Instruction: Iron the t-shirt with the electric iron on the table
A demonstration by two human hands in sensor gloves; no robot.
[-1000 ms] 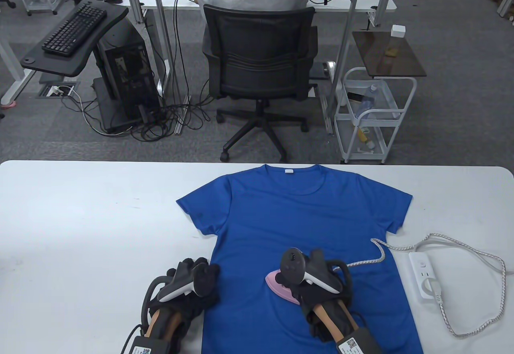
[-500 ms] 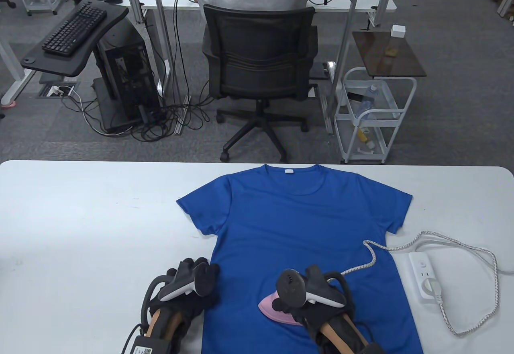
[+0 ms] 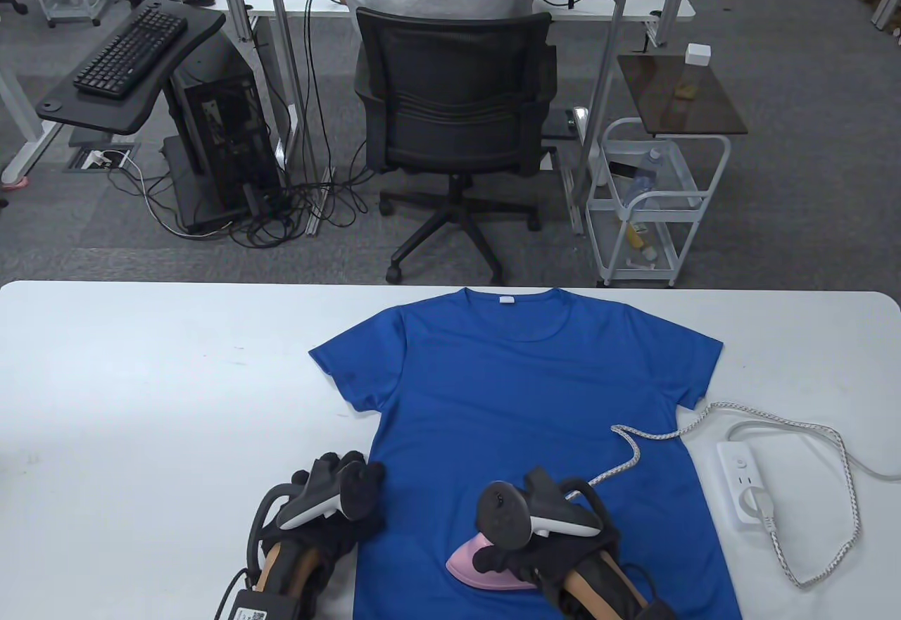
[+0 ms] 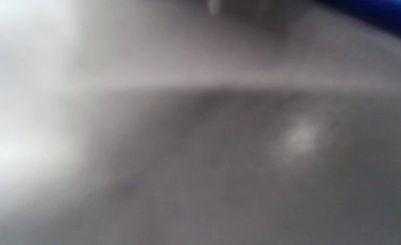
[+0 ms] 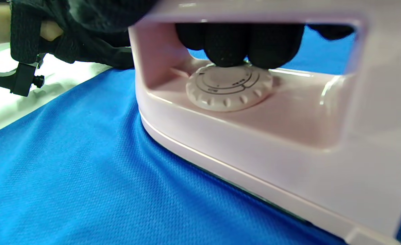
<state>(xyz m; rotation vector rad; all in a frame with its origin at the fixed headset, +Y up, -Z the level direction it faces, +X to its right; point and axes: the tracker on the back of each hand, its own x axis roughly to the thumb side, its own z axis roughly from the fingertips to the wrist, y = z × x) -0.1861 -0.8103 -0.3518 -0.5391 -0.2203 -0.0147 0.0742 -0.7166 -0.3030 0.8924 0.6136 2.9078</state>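
Note:
A blue t-shirt [image 3: 521, 395] lies flat on the white table [image 3: 141, 381], neck toward the far edge. My right hand [image 3: 542, 549] grips the handle of a pink electric iron [image 3: 479, 567], which sits flat on the shirt's lower part. In the right wrist view my gloved fingers [image 5: 237, 44] wrap the handle above the iron's dial [image 5: 229, 86], and the iron's body [image 5: 254, 143] rests on the blue shirt [image 5: 67, 177]. My left hand [image 3: 345, 500] rests at the shirt's lower left edge, fingers on the fabric. The left wrist view is a blur.
The iron's braided cord [image 3: 654, 433] runs across the shirt's right side to a white power strip [image 3: 746, 483] on the table at the right. An office chair [image 3: 457, 106] and a wire cart [image 3: 651, 205] stand beyond the table's far edge.
My right hand has drawn the iron toward me and a little left over the shirt. The cord has trailed after it. My left hand has stayed put.

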